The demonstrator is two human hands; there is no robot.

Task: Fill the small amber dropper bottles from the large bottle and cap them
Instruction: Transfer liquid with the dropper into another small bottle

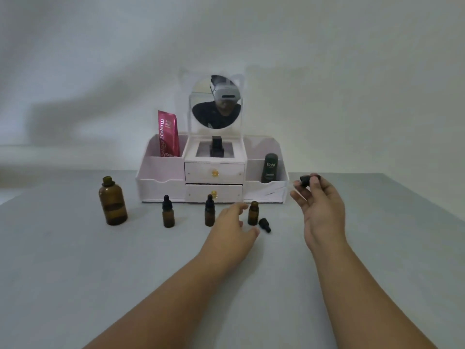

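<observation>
The large amber bottle [112,201] stands uncapped at the left of the grey table. Three small amber bottles stand in a row: the left one [168,212] and the middle one [209,211] wear black dropper caps, the right one [253,213] is uncapped. A black dropper cap [265,224] lies on the table beside the uncapped bottle. My left hand [232,229] reaches with relaxed fingers between the middle and right bottles, holding nothing. My right hand [318,206] is raised at the right and pinches a black cap [305,179] at its fingertips.
A white cosmetic organiser [151,187] with two drawers and a round mirror [216,102] stands at the back of the table. It holds a pink tube [168,133], a dark green bottle [270,168] and a black item [216,146]. The table's right edge lies beyond my right hand.
</observation>
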